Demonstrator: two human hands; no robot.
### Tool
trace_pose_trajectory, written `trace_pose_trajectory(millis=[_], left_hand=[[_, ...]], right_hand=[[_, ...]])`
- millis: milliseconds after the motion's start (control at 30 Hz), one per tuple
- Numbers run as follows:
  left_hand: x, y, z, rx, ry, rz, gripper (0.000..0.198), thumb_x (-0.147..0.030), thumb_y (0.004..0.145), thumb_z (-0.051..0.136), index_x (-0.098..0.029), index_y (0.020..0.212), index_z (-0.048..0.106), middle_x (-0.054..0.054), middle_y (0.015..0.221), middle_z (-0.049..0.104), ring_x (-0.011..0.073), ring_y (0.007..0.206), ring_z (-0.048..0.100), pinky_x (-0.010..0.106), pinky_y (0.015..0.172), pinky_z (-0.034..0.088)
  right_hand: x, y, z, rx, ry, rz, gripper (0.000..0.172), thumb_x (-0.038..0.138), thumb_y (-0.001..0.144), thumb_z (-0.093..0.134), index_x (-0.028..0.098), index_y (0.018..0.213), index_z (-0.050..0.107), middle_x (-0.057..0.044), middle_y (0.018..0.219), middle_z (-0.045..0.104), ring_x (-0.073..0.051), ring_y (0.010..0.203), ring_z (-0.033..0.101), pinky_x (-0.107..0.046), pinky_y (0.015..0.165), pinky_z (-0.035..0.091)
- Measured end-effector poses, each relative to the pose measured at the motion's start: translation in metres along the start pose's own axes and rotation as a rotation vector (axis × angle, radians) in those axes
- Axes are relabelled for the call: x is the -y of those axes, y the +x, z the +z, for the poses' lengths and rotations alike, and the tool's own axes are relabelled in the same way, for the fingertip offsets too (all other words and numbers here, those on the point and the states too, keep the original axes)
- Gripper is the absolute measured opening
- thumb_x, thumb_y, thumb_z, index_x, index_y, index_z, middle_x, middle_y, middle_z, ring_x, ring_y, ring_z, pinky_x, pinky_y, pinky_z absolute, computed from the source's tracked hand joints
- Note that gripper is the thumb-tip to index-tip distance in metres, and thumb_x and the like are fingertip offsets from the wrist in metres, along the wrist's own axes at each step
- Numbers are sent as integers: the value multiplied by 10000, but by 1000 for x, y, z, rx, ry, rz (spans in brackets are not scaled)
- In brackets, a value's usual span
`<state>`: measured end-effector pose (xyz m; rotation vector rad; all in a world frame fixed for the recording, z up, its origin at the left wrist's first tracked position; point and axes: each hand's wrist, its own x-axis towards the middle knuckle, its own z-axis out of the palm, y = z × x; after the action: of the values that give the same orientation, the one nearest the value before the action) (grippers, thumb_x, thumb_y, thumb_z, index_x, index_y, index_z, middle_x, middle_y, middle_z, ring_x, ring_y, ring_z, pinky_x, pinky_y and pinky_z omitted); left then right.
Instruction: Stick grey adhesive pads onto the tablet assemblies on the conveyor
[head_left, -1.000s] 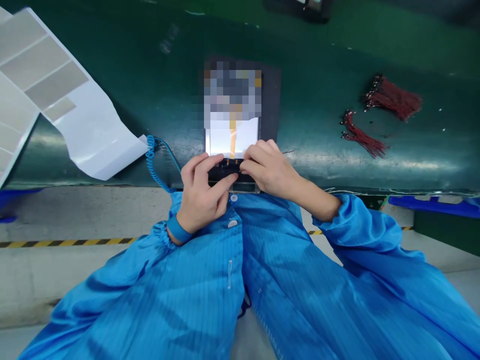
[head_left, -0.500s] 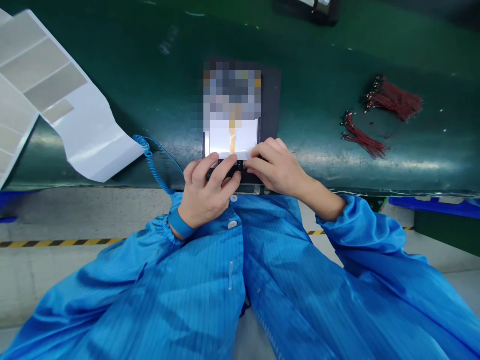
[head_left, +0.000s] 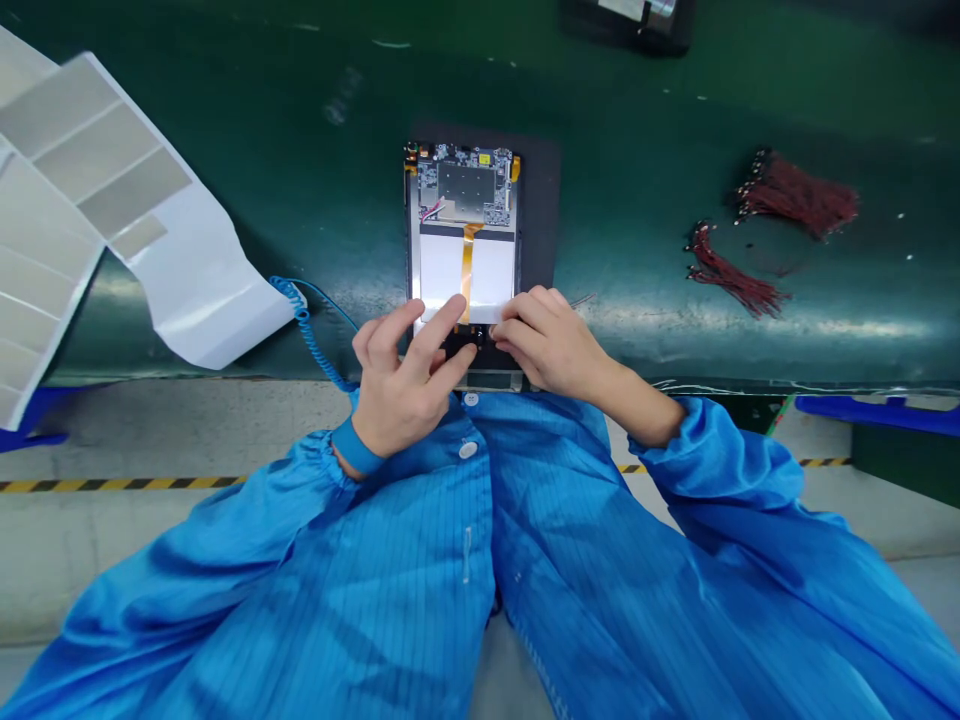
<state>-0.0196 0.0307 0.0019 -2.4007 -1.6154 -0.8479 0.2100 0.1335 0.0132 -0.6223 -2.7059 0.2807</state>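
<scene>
An opened tablet (head_left: pixel 491 275) lies on a dark mat, its inside facing up. It shows a circuit board (head_left: pixel 465 185) at the far end, a white battery and an orange flat cable (head_left: pixel 467 265) running down over it. My left hand (head_left: pixel 405 375) has its fingers spread at the tablet's near end, the index fingertip by the cable's lower part. At the near right corner, my right hand (head_left: pixel 555 340) pinches a small part, mostly hidden by the fingertips. A thin wire (head_left: pixel 583 299) sticks out behind that hand.
Two bundles of dark red wires, a larger one (head_left: pixel 799 195) and a smaller one (head_left: pixel 731 275), lie at the right. Sheets of grey stickers (head_left: pixel 112 150) spread at the left. A coiled blue cord (head_left: pixel 304 325) runs toward my left wristband (head_left: pixel 356 447). A black object (head_left: pixel 630 25) stands at the back.
My left fingers have lifted and spread, uncovering more of the tablet's near end. My right hand stays at the same corner, still pinched. The view has shifted slightly.
</scene>
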Motion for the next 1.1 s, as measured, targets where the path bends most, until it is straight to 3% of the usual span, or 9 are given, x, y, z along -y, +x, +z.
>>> trace_pose_trajectory(millis=[233, 367, 467, 567, 700, 767, 800, 933, 1100], left_hand=[[-20, 15, -4, 11, 137, 245, 218, -198, 992, 635, -200, 1174, 754, 56, 1563, 599, 266, 1482, 449, 433, 1219, 357], [-28, 9, -8, 84, 216, 258, 297, -223, 1024, 558, -190, 1252, 745, 67, 1644, 510, 264, 1464, 488, 446, 1207, 403], [-25, -9, -23, 56, 111, 115, 290, -229, 1008, 591, -202, 1259, 734, 77, 1591, 562, 268, 1440, 497, 456, 1204, 422], [-5, -27, -51, -149, -65, -122, 367, -178, 952, 623, -252, 1303, 701, 76, 1563, 548, 274, 1453, 468, 474, 1221, 426], [80, -40, -82, -438, -270, -865, 476, -199, 844, 719, -271, 1310, 657, 87, 1620, 420, 342, 1557, 358, 546, 1291, 334], [134, -43, -88, -505, -601, -1293, 552, -179, 754, 771, -253, 1278, 613, 104, 1551, 484, 331, 1509, 432, 519, 1279, 371], [158, -44, -90, -518, -664, -1358, 550, -210, 767, 760, -238, 1286, 583, 130, 1497, 530, 334, 1447, 509, 527, 1241, 424], [203, -48, -96, -590, -993, -1432, 750, -274, 731, 851, -207, 1375, 474, 146, 1238, 688, 306, 1164, 709, 462, 1035, 593], [153, -36, -108, -640, -973, -1147, 1179, -442, 761, 911, -291, 1660, 162, 112, 1185, 766, 244, 920, 762, 341, 809, 622]], right_hand=[[-4, -4, -9, -44, 144, 4, 149, 215, 1036, 505, 193, 1090, 642, -114, 1037, 665, -255, 937, 527, -400, 777, 413], [-12, 29, -27, -149, 154, 18, 98, 208, 985, 568, 237, 1019, 655, -89, 987, 649, -249, 906, 555, -408, 776, 430], [-1, 83, -30, -183, 202, 3, 83, 229, 980, 572, 241, 957, 651, -87, 955, 656, -255, 905, 568, -434, 826, 451], [26, 155, -5, -79, 306, 20, 92, 259, 978, 536, 232, 999, 622, -97, 990, 685, -281, 963, 594, -465, 901, 468], [59, 247, 58, 198, 470, 276, 354, 342, 937, 600, 202, 1252, 517, -133, 1090, 716, -310, 950, 633, -483, 889, 511], [69, 276, 85, 299, 515, 360, 463, 292, 875, 656, 194, 1286, 466, -136, 1091, 721, -309, 947, 640, -475, 893, 524], [72, 284, 95, 323, 532, 371, 485, 231, 844, 653, 192, 1286, 456, -125, 1072, 721, -297, 939, 641, -462, 899, 526], [83, 278, 99, 284, 598, 284, 495, 84, 810, 502, 174, 1295, 460, -70, 974, 688, -245, 887, 626, -407, 903, 518], [99, 243, 59, -101, 334, 153, 427, 233, 926, 511, 198, 1351, 535, -176, 1430, 548, -360, 1320, 477, -531, 1083, 411]])
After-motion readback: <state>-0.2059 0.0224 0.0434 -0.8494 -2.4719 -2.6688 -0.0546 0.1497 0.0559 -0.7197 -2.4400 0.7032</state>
